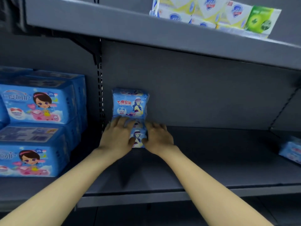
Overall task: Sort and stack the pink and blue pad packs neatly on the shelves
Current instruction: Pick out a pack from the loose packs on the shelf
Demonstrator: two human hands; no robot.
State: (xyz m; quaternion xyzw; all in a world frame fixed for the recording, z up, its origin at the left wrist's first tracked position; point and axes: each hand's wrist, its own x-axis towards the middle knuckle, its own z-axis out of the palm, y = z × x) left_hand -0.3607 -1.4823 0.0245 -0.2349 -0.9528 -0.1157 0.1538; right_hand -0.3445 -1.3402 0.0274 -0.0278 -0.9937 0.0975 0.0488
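Observation:
Two small blue pad packs stand stacked at the back left of the grey middle shelf [211, 160]. The upper blue pack [129, 103] sits upright against the back panel. The lower blue pack [138, 137] is held between both hands. My left hand [117, 136] grips its left side, fingers lying over its top edge. My right hand [158, 136] grips its right side. Much of the lower pack is hidden by my fingers.
Large blue pad packs [37, 103] are stacked in the bay to the left, beyond a slotted upright [100, 95]. Another blue pack [291, 150] lies at the shelf's right edge. Soap boxes [211, 12] sit on the shelf above.

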